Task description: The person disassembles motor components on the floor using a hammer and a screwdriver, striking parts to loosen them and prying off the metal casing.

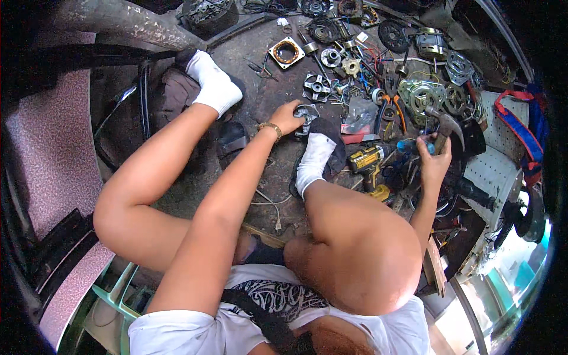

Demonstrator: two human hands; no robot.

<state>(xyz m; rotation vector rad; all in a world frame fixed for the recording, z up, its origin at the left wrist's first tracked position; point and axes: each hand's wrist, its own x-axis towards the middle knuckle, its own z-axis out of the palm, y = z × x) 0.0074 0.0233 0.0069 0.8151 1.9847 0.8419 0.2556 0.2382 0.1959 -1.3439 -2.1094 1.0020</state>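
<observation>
My left hand (288,120) is closed around the edge of a grey metal motor end cover (307,112), which rests on the floor beside my right foot. In my right hand (435,158) is a claw hammer (448,126), gripped close below its head and raised over the tools on the right. A blue see-through handle (407,146), perhaps a screwdriver's, shows just left of those fingers. Another metal end cover (316,87) lies a little beyond the left hand. Past it sits a square motor stator (286,52) with copper windings.
A yellow and black cordless drill (368,163) lies right of my right foot. Orange-handled pliers (390,112), a plastic bag (360,115), and several motor parts crowd the far right. A white cord with a plug (277,220) crosses the floor. A blue and red strap (520,127) hangs at right.
</observation>
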